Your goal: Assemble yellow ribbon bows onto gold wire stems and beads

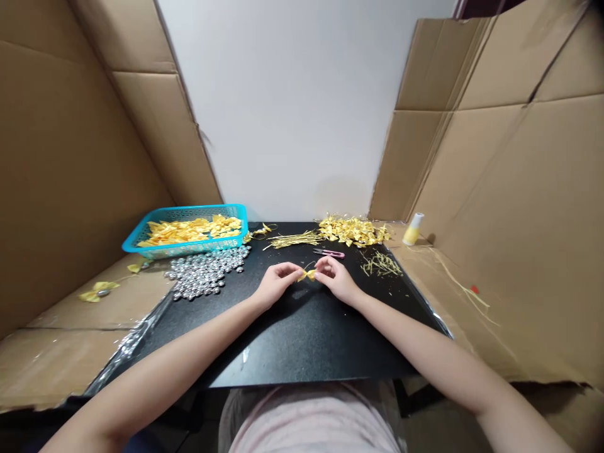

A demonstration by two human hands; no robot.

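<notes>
Both of my hands meet over the middle of a black table. My left hand and my right hand pinch a small yellow ribbon bow between their fingertips, one hand on each side of it. The bow hangs just above the table top. Pink snips lie right behind my hands. A bundle of gold wire ties lies further back.
A turquoise basket of yellow ribbon pieces stands at the back left, with several silver beads heaped in front. Finished yellow bows pile at the back right beside wire offcuts. A yellow bottle stands against cardboard walls.
</notes>
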